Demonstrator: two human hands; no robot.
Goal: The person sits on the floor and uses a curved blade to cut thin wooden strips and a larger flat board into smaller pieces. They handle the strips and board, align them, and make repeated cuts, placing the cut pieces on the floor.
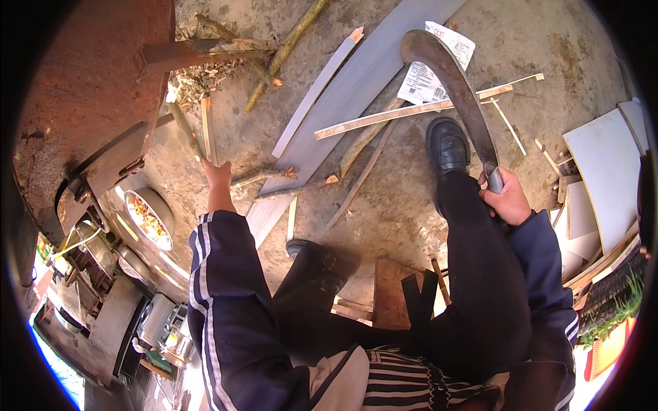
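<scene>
Right grip (510, 198) is closed on the handle (495, 180) of a curved blade (460, 81), and by the left grip (219, 178) a stick (183, 128) seems to be clasped near its lower end. Some chopping is probably done already, as wood chips (197, 81) are scattered on the floor (397, 214); several long branches (281, 58) appear to be left whole. From the left grip, the stick is pointed forward and leftward to the chips, well apart from the blade.

Left hand (219, 178) clenched, right hand (510, 200) clenched, sleeved arms (229, 274) spread apart
</scene>
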